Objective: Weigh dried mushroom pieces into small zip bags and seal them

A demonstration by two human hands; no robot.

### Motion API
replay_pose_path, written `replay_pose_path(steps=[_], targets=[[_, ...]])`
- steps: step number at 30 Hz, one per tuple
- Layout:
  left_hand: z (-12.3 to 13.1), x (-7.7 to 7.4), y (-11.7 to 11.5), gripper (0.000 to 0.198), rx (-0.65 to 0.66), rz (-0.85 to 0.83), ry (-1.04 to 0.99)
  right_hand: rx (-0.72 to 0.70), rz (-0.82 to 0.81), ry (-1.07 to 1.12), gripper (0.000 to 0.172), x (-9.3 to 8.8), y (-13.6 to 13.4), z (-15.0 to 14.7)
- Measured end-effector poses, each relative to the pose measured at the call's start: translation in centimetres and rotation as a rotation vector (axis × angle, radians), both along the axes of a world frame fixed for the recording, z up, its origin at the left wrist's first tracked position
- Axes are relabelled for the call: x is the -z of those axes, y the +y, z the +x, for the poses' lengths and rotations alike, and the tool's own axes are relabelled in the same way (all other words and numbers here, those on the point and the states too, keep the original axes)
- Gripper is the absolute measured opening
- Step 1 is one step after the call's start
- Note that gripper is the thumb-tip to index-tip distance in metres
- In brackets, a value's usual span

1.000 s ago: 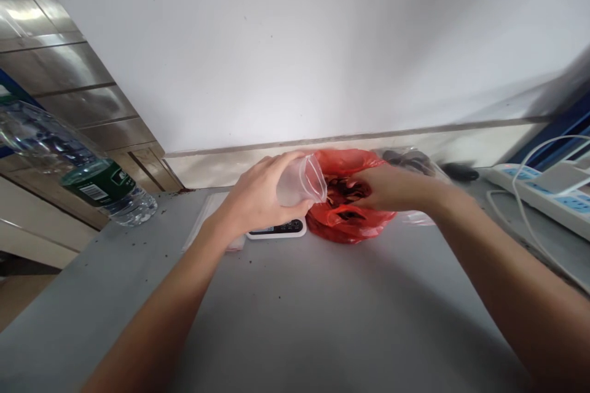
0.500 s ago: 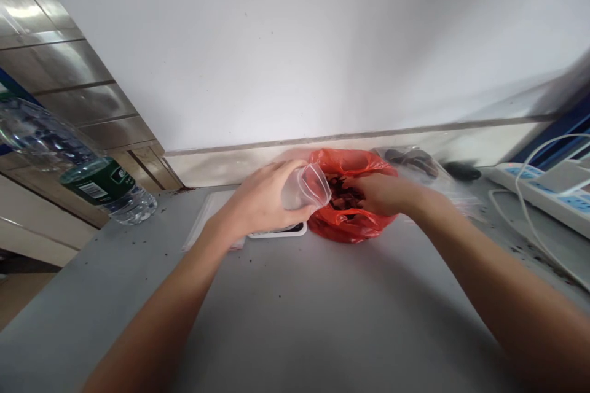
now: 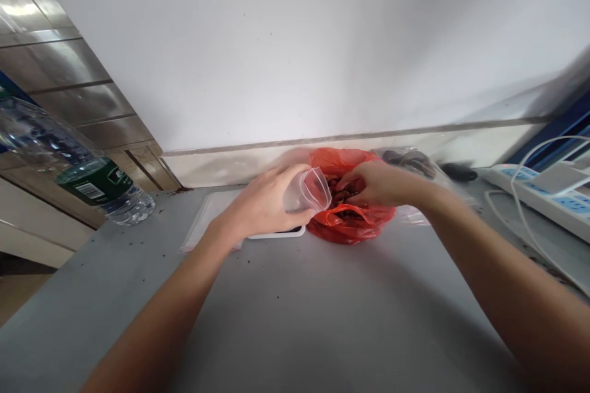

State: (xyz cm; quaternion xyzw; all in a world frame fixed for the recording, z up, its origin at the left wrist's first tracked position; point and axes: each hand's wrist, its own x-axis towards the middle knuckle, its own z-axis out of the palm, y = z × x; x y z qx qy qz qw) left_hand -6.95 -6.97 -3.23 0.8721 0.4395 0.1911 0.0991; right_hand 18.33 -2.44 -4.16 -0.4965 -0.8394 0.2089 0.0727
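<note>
My left hand (image 3: pixel 258 199) is closed around a clear zip bag (image 3: pixel 316 190), whose mouth gapes toward the right. Right beside that mouth stands a red plastic bag (image 3: pixel 353 230), its top spread wide. Dark brown dried pieces (image 3: pixel 340 196) lie inside the red bag; their exact kind I cannot make out. My right hand (image 3: pixel 382 183) is in the red bag's mouth, fingers curled together on some of those pieces. A white-rimmed device with a dark face (image 3: pixel 276 234) sits partly hidden under my left hand.
Flat clear bags (image 3: pixel 203 221) lie at left on the grey table (image 3: pixel 295 331). A large water bottle (image 3: pixel 104 184) leans at the far left. Behind my right hand is a clear bag with dark contents (image 3: pixel 410 161). A white power strip (image 3: pixel 548 196) and cable (image 3: pixel 525 221) occupy the right.
My right hand has risen a little from deeper among the dark pieces, with its fingers now drawn together. My left hand and the clear bag have hardly moved.
</note>
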Motion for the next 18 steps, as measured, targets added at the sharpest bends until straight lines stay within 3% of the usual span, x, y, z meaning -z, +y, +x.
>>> replay_pose_path(steps=[8, 14, 18], targets=[[0.1, 0.2, 0.0, 0.073, -0.034, -0.066, -0.008, 0.034, -0.077, 0.124, 0.034, -2.7, -0.7, 0.7], [0.3, -0.2, -0.1, 0.062, -0.016, -0.095, -0.001, 0.078, -0.113, 0.191, 0.032, -2.8, -0.6, 1.5], [0.4, -0.1, -0.1, 0.062, -0.024, -0.117, 0.015, 0.064, -0.157, 0.374, 0.036, -2.7, -0.5, 2.0]])
